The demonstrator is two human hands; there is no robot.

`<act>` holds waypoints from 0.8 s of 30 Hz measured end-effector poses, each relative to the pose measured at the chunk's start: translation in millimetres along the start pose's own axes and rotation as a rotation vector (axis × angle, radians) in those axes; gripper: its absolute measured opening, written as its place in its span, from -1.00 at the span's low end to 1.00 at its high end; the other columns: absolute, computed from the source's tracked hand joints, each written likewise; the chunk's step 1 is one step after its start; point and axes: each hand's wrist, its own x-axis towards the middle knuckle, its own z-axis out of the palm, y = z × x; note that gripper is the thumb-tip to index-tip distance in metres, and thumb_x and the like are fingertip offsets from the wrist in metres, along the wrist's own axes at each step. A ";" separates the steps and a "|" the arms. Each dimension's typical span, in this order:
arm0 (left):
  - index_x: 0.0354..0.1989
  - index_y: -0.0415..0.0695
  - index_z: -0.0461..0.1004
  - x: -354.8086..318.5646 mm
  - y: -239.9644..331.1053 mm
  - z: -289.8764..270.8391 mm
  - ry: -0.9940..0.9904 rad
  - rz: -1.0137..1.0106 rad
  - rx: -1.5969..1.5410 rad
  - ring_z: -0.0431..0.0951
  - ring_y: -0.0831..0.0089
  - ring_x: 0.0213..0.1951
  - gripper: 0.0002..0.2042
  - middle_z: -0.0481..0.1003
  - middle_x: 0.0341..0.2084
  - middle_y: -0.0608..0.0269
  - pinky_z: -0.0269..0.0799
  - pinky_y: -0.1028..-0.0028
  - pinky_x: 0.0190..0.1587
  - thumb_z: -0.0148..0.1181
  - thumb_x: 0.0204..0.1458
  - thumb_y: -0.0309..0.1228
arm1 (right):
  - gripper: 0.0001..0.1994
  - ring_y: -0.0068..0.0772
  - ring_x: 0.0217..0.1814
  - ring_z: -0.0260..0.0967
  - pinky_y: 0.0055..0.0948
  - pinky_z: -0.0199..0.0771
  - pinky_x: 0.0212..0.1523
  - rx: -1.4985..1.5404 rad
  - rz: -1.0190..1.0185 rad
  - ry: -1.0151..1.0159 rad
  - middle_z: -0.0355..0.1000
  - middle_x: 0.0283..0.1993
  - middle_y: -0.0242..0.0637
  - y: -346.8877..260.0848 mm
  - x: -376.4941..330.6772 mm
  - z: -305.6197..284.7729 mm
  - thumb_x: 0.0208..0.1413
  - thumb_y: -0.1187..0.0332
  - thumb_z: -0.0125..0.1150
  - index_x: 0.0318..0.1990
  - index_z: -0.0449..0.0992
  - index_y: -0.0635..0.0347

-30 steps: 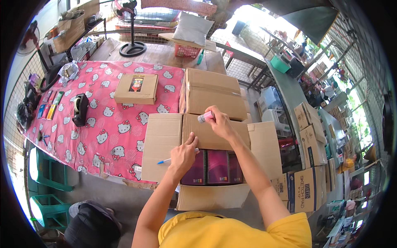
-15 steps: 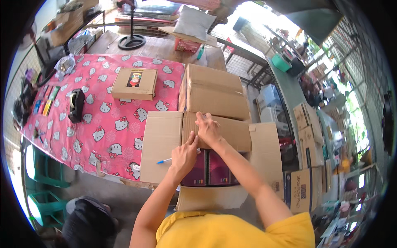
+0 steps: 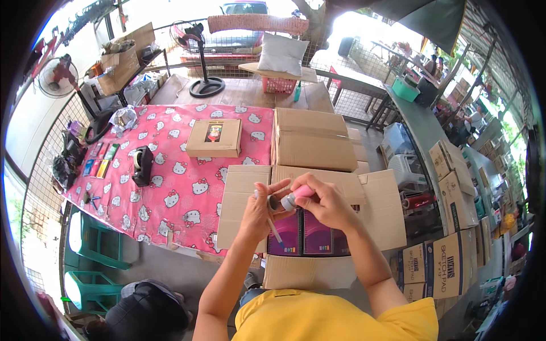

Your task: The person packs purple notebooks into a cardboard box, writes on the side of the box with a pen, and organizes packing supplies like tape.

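My left hand (image 3: pixel 259 216) holds a pen (image 3: pixel 275 232), its blue end pointing down toward me. A small dark round piece (image 3: pixel 273 200) sits at its fingers, perhaps a cap. My right hand (image 3: pixel 327 206) grips a short pink and grey cylinder (image 3: pixel 303 191), its grey end toward the left hand; its kind is unclear. Both hands are above an open cardboard box (image 3: pixel 318 174) with flaps spread. Purple covered notebooks or packs (image 3: pixel 317 234) lie inside, partly hidden by my hands and arms.
A closed carton (image 3: pixel 313 139) stands just beyond. On the pink patterned tablecloth (image 3: pixel 170 199) are a flat brown box (image 3: pixel 214 139), a black tape dispenser (image 3: pixel 143 166) and small coloured packs (image 3: pixel 102 160). Green stools (image 3: pixel 94 241) and a person in dark clothes (image 3: pixel 142 312) are at lower left; stacked cartons (image 3: pixel 449 264) at right.
My hands have come off the carton's flap and up together. The pink and grey cylinder now shows in my right hand, and the pen has turned. The view has tilted up.
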 end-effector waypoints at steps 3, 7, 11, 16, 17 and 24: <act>0.16 -0.25 0.30 0.8 -17.9 9.4 -0.043 -0.015 -0.047 0.59 0.38 -0.13 -0.29 0.50 -0.08 0.13 0.61 0.33 -0.09 -0.18 0.16 0.21 | -0.81 -0.31 -0.24 0.50 -0.38 0.45 -0.18 -0.034 -0.041 0.017 0.51 -0.21 -0.20 10.1 -8.7 9.1 0.11 0.48 0.23 -0.14 0.40 0.21; 0.12 -0.23 0.32 -3.3 -32.9 18.0 -0.047 -0.053 -0.156 0.57 0.38 -0.09 -0.39 0.50 -0.10 0.16 0.61 0.39 -0.08 -0.18 0.22 0.11 | -0.77 -0.05 -0.18 0.51 -0.27 0.48 -0.16 -0.155 -0.093 0.122 0.51 -0.19 -0.16 22.3 -19.9 25.4 0.12 0.40 0.23 -0.10 0.38 0.18; 0.10 -0.22 0.34 2.4 -45.3 14.3 -0.062 -0.020 -0.239 0.57 0.37 -0.09 -0.57 0.50 -0.10 0.15 0.61 0.47 -0.09 -0.09 0.28 -0.10 | -0.72 -0.01 -0.19 0.50 -0.22 0.49 -0.20 -0.196 -0.118 0.190 0.50 -0.18 -0.14 38.4 -26.0 35.4 0.14 0.28 0.22 -0.06 0.37 0.18; 0.06 -0.22 0.36 5.0 -48.2 8.5 0.227 0.048 -0.268 0.58 0.37 -0.11 -0.69 0.51 -0.13 0.15 0.62 0.47 -0.11 0.09 0.22 -0.31 | -0.61 0.07 -0.25 0.48 -0.15 0.48 -0.24 -0.427 0.164 0.165 0.50 -0.29 -0.08 23.7 -63.7 45.0 0.10 0.11 0.24 -0.02 0.40 0.13; 0.05 -0.22 0.36 5.2 -50.0 5.5 0.260 0.036 -0.287 0.58 0.38 -0.12 -0.69 0.51 -0.13 0.15 0.62 0.46 -0.12 0.11 0.21 -0.34 | -0.59 0.09 -0.27 0.48 -0.13 0.48 -0.24 -0.453 0.264 -0.008 0.51 -0.34 -0.07 23.9 -71.3 44.9 0.10 0.07 0.22 -0.01 0.40 0.12; 0.02 -0.20 0.38 5.8 -21.8 -57.6 0.423 0.252 0.028 0.61 0.37 -0.28 -0.68 0.55 -0.31 0.13 0.63 0.44 -0.26 0.16 0.17 -0.29 | -0.85 -0.41 -0.43 0.51 -0.37 0.49 -0.39 0.028 0.236 -0.300 0.53 -0.45 -0.14 50.7 -94.4 3.5 0.12 0.33 0.24 -0.37 0.58 0.22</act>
